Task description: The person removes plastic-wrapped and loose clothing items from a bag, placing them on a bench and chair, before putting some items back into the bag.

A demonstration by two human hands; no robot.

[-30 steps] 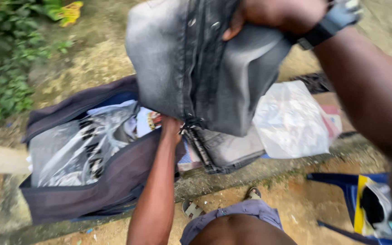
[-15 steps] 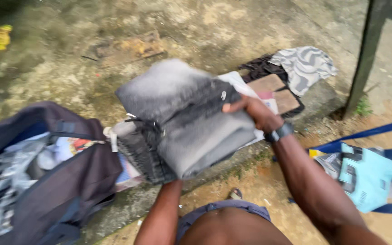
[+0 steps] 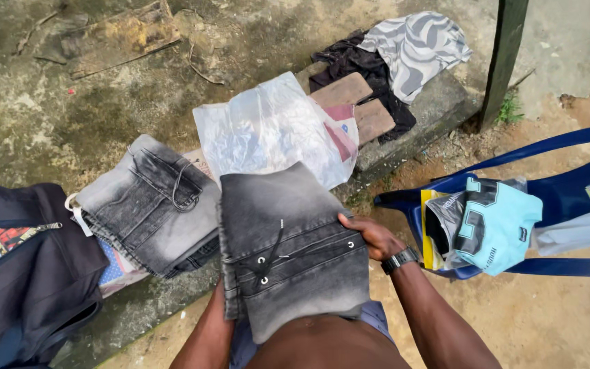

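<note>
Folded grey shorts [image 3: 288, 239] gripped at right edge by right hand [image 3: 370, 236]; left hand hidden beneath.

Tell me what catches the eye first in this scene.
The folded grey denim shorts in the centre, pressed against the person's body with the right hand on their edge. Left of them a second grey pair lies on the concrete ledge beside a dark open bag. At right, a turquoise shirt rests on a blue plastic chair.
</note>
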